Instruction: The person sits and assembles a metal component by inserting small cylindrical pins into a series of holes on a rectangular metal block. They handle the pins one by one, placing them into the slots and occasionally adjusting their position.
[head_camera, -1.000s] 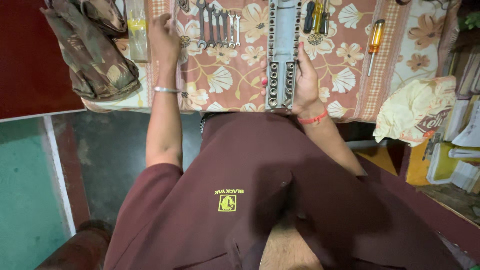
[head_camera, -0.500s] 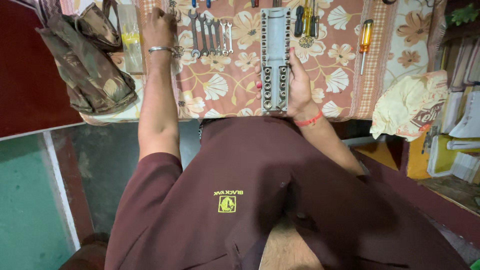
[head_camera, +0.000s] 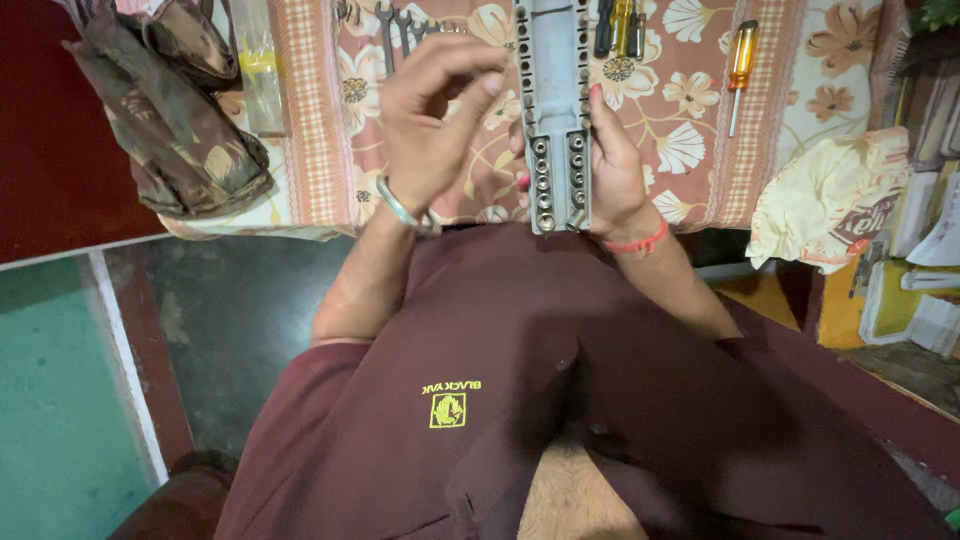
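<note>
Socket rack (head_camera: 556, 110) lies lengthwise on floral cloth (head_camera: 700, 150), near end at cloth edge close to person's body. Right hand (head_camera: 615, 165) grips rack along its right side, fingers curled around edge, thumb side under rack. Left hand (head_camera: 435, 125) hovers just left of rack, not touching it, fingertips pinched together; cannot tell if something small is between them. Wrenches (head_camera: 400, 25) lie beyond left hand. Screwdriver (head_camera: 740, 65) lies well right of rack. Camouflage bag (head_camera: 165, 120) at far left.
</note>
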